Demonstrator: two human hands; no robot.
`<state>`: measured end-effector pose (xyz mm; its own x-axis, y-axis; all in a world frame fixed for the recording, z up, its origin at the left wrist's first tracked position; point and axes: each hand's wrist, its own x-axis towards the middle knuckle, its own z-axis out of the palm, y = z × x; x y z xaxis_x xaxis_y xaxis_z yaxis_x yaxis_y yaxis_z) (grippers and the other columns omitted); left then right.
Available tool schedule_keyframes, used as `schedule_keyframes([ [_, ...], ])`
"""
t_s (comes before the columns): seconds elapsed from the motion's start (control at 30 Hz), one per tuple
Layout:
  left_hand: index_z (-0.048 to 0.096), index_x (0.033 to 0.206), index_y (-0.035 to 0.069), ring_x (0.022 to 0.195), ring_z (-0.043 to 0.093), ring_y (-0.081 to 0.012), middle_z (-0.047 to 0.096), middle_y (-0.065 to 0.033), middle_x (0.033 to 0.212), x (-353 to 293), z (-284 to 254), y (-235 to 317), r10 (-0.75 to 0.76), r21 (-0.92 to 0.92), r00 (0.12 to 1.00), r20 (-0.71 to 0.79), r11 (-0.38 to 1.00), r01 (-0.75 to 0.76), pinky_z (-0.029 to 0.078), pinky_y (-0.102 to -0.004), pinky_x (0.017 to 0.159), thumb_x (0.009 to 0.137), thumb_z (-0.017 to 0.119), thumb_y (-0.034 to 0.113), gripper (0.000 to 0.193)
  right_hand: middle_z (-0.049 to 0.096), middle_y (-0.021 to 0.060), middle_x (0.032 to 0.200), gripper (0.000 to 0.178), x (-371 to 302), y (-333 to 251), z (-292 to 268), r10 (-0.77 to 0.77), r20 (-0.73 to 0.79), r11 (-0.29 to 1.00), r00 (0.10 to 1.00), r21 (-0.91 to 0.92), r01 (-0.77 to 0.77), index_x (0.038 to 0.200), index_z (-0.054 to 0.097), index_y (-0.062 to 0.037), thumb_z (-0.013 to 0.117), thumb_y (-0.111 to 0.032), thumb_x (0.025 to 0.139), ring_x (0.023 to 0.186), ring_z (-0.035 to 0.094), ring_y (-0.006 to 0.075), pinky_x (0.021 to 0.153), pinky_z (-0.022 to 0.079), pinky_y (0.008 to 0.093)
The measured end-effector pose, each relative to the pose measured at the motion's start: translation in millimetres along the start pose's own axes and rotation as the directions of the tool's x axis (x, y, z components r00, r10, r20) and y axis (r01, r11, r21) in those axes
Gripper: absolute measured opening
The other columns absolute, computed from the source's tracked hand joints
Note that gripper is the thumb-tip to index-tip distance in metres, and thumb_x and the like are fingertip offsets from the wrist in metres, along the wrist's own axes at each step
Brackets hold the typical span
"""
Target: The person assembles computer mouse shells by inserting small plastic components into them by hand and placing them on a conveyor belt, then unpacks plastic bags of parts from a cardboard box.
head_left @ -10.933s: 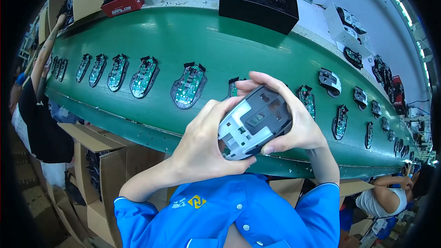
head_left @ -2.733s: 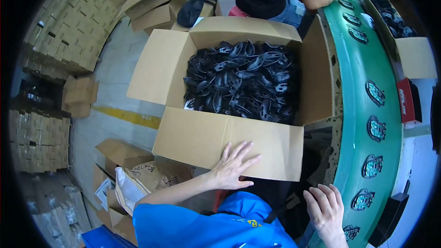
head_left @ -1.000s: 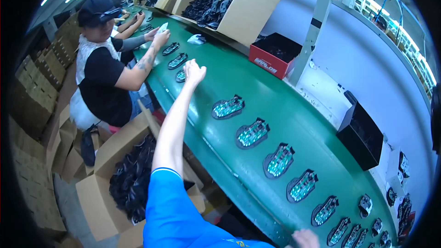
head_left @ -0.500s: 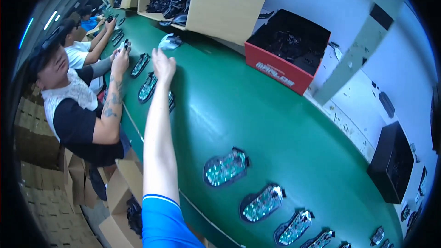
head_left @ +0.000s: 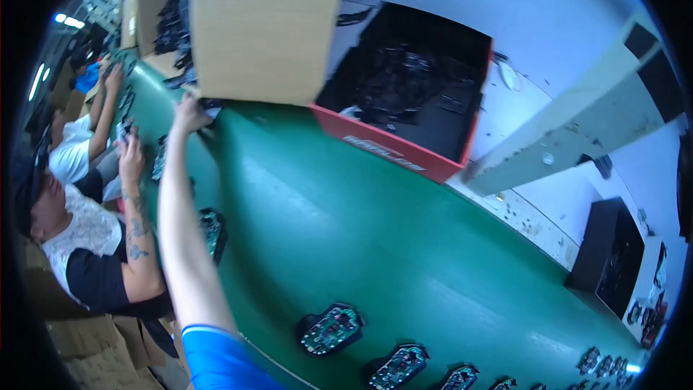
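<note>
My left arm, in a blue sleeve, reaches far out over the green bench. My left hand (head_left: 190, 114) is beside the lower corner of a large cardboard carton (head_left: 263, 29). A small dark and whitish thing (head_left: 211, 107) shows right at the hand; blur hides whether the fingers grip it. Below the forearm's far part lies a dark housing with a green circuit board (head_left: 211, 233), partly covered by the arm. More such housings, including one board-filled housing (head_left: 330, 330) and another housing (head_left: 397, 367), lie in a row near the bench's front edge. My right hand is out of view.
A red box with black lining (head_left: 390, 148) holds dark parts behind the bench middle. A slanted grey post (head_left: 556, 141) and a black box (head_left: 606, 253) stand to the right. A co-worker (head_left: 94, 245) sits close on the left, holding something small, with others beyond.
My view has swung, so the bench and boxes sit differently in the picture. My left hand has gone from above the bench to the carton's corner. The whitish thing there is now mostly covered.
</note>
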<state>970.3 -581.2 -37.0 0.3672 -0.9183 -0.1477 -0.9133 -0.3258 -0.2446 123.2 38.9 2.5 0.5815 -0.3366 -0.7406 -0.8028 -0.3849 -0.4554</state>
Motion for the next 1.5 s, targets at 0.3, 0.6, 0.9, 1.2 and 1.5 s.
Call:
schedule_keyframes([
  [0.3, 0.049, 0.116, 0.001, 0.108, 0.045, -0.0342, 0.049, -0.0173, 0.114, -202, -40, 193, 0.472, -0.508, 0.819, -0.326, 0.643, -0.573, 0.036, -0.0418, 0.096, 0.054, 0.079, 0.023, 0.073, 0.041, 0.0148, 0.137, 0.051, 21, 18, -35, -0.178, -0.405, 0.963, 0.897, 0.114, 0.243, 0.13, 0.044, -0.0051, 0.046, -0.022, 0.082, 0.127, 0.039, 0.028, 0.108, 0.026, 0.0462],
  [0.6, 0.044, 0.125, 0.007, 0.116, 0.048, -0.0262, 0.046, -0.0113, 0.127, -346, -121, 342, 0.656, -0.866, 0.701, -0.279, 0.143, -0.478, 0.043, -0.0388, 0.094, 0.055, 0.077, 0.02, 0.079, 0.017, 0.0115, 0.151, 0.048, 20, 49, -39, -0.45, -0.029, 0.783, 0.893, -0.494, 0.378, 0.127, 0.044, -0.0043, 0.039, -0.027, 0.085, 0.138, 0.021, 0.0235, 0.112, 0.018, 0.0358],
  [0.9, 0.02, 0.14, 0.004, 0.115, 0.041, -0.0218, 0.039, -0.01, 0.128, -518, -107, 381, 0.547, -0.961, 0.791, -0.274, -0.179, -0.21, 0.03, -0.0353, 0.1, 0.059, 0.076, 0.05, 0.109, 0.019, 0.0179, 0.149, 0.063, 50, 56, -26, -0.478, -0.573, 0.826, 0.666, -0.033, 0.563, 0.142, 0.026, -0.0054, 0.045, -0.017, 0.083, 0.137, 0.021, 0.031, 0.113, 0.018, 0.0424],
  [1.2, 0.027, 0.136, -0.001, 0.075, 0.045, -0.006, 0.044, -0.0075, 0.127, -616, -135, 395, 0.676, -0.816, 0.459, -0.576, -0.446, -0.367, 0.035, -0.0157, 0.054, 0.075, 0.069, 0.035, 0.082, 0.06, 0.0096, 0.105, 0.032, -29, 35, 59, -0.201, -0.964, 0.924, -0.176, -0.127, -0.36, 0.102, 0.061, -0.0062, 0.063, -0.02, 0.073, 0.097, 0.059, 0.0248, 0.085, 0.048, 0.0422],
  [1.5, 0.027, 0.126, -0.005, 0.065, 0.038, -0.0074, 0.039, -0.0063, 0.107, -665, -122, 411, 0.757, -0.856, 0.471, -0.453, -0.516, 0.007, 0.035, -0.0144, 0.045, 0.085, 0.06, 0.025, 0.06, 0.062, 0.0125, 0.073, 0.016, -153, 22, 308, 0.405, 0.18, 0.224, -0.896, 0.931, 0.288, 0.089, 0.066, -0.0055, 0.059, -0.019, 0.085, 0.07, 0.061, 0.0279, 0.067, 0.048, 0.0358],
])
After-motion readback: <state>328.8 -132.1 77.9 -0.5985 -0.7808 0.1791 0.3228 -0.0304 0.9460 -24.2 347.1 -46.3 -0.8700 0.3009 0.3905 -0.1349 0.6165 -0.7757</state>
